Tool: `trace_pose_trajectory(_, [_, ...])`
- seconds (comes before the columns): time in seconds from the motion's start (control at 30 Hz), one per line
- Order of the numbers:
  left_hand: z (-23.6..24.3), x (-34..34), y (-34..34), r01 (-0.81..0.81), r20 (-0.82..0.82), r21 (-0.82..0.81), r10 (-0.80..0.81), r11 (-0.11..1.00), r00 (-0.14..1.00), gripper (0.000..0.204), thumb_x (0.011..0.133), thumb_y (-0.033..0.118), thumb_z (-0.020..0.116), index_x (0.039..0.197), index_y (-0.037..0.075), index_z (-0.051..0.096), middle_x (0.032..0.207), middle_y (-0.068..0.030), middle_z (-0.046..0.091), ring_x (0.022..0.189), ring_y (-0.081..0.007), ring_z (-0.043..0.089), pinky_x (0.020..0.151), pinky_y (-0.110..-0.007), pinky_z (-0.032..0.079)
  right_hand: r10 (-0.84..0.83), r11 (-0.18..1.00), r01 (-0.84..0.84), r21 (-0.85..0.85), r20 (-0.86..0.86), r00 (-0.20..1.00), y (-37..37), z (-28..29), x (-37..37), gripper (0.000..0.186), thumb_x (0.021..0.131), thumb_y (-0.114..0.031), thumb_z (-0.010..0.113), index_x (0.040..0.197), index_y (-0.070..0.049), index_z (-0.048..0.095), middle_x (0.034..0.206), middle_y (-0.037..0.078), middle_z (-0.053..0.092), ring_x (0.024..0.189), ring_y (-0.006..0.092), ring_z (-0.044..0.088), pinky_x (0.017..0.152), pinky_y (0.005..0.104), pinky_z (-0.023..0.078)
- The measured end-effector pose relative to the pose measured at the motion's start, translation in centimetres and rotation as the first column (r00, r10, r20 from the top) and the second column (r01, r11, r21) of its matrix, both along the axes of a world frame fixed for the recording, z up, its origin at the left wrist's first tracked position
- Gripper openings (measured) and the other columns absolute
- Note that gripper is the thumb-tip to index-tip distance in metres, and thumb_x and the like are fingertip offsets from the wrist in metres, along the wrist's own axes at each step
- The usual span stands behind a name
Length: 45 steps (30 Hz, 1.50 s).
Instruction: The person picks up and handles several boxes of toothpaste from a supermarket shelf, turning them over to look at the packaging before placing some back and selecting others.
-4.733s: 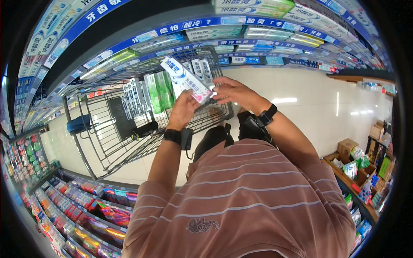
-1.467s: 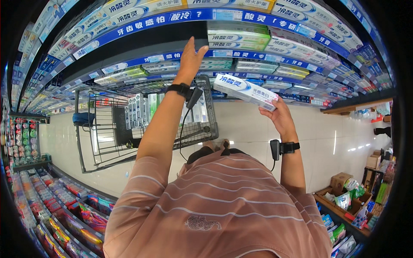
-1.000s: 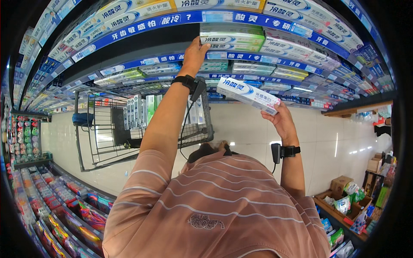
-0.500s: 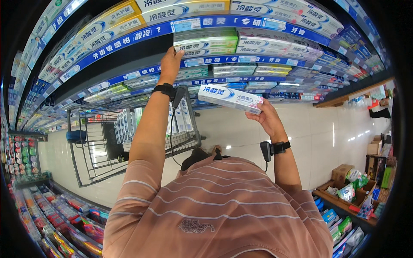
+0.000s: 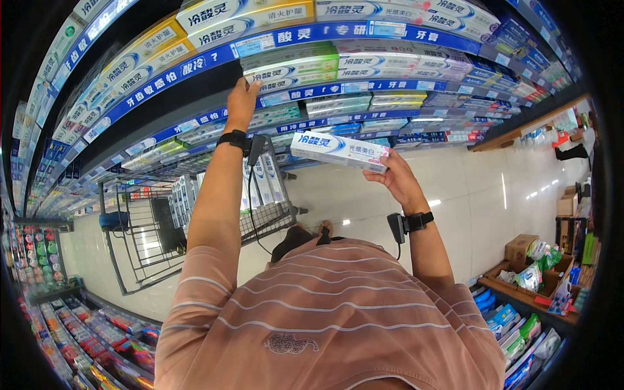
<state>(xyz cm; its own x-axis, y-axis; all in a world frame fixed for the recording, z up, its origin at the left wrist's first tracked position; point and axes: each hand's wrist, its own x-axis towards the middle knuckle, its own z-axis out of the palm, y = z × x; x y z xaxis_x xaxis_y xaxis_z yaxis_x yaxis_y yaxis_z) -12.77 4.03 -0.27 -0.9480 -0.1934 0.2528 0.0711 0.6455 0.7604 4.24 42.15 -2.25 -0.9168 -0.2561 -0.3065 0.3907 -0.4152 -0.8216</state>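
Observation:
My right hand [image 5: 401, 184] grips the right end of a long white toothpaste box [image 5: 335, 150] with blue marks and a pinkish end, thumb along its front edge. The box is held level in front of the shelves, its printed faces toward me. My left hand [image 5: 241, 105] reaches up to a shelf, its fingers and thumb closed at the left end of a stack of green-and-white toothpaste boxes [image 5: 294, 70]. The fingertips are partly hidden there. A dark gap in the shelf lies just left of that hand.
A wire shopping cart [image 5: 140, 273] stands at my left with several toothpaste boxes inside. Tiered shelves with blue label strips [image 5: 325, 34] curve across the front. Cardboard boxes [image 5: 521, 247] and bagged goods sit at the right; packed shelves [image 5: 97, 331] stand at the lower left.
The shelves have shifted slightly left in the view. Both hands keep much the same pose, the left at the stack's end and the right still holding its toothpaste box.

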Motion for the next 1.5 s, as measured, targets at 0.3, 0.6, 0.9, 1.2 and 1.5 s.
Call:
trace_pose_trajectory(0.3, [-1.7,0.0,-1.9,0.005,-0.131,0.076,0.005,0.997,0.991,0.047,0.09,0.031,0.067,0.118,-0.006,0.058,0.114,-0.023,0.066,0.102,-0.0308,0.067,0.089,-0.037,0.05,-0.005,1.0,0.005,-0.028,-0.004,1.0,-0.1,-0.5,-0.2,0.039,0.097,-0.017,0.052,0.128,0.003,0.043,0.118,0.021,0.061,0.099,0.03,0.067,0.085,0.0388,0.058])
trace_pose_trajectory(0.6, [0.5,0.8,-3.5,-0.036,0.034,0.313,0.027,0.949,0.999,0.084,0.095,0.063,0.043,0.14,-0.008,0.042,0.142,-0.0288,0.046,0.136,-0.0332,0.042,0.112,-0.039,0.032,0.01,1.0,-0.009,-0.012,0.026,1.0,-2.1,-1.0,-0.3,0.038,0.097,-0.017,0.05,0.128,0.003,0.043,0.117,0.02,0.061,0.095,0.0276,0.068,0.083,0.0365,0.058])
trace_pose_trajectory(0.9, [2.2,-4.0,-2.6,0.023,0.117,0.768,-0.175,0.64,0.978,0.073,0.1,0.06,0.038,0.143,0.001,0.041,0.146,-0.013,0.044,0.135,-0.0268,0.04,0.114,-0.044,0.024,-0.098,0.995,0.098,0.008,0.083,0.992,-4.2,-0.4,2.4,0.045,0.095,-0.018,0.054,0.132,0.004,0.04,0.117,0.02,0.061,0.094,0.0286,0.068,0.084,0.0356,0.059])
trace_pose_trajectory(1.2, [2.5,-4.9,-0.7,-0.043,0.216,0.826,-0.244,0.563,0.945,0.067,0.102,0.052,0.042,0.136,-0.005,0.046,0.14,-0.0163,0.051,0.128,-0.0273,0.049,0.11,-0.035,0.035,-0.203,0.977,0.21,-0.044,0.127,0.971,-5.5,-1.3,5.4,0.043,0.096,-0.016,0.054,0.132,0.002,0.039,0.119,0.021,0.059,0.095,0.0308,0.068,0.083,0.0361,0.059])
trace_pose_trajectory(1.5, [1.3,-4.6,-3.7,0.016,0.156,0.814,-0.246,0.581,0.957,0.074,0.101,0.055,0.041,0.148,0.0,0.033,0.15,-0.0126,0.041,0.138,-0.0265,0.038,0.114,-0.037,0.029,-0.167,0.985,0.169,-0.029,0.075,0.983,-7.2,-0.4,4.7,0.042,0.096,-0.016,0.053,0.131,0.003,0.04,0.118,0.021,0.06,0.096,0.0308,0.068,0.084,0.0367,0.059])
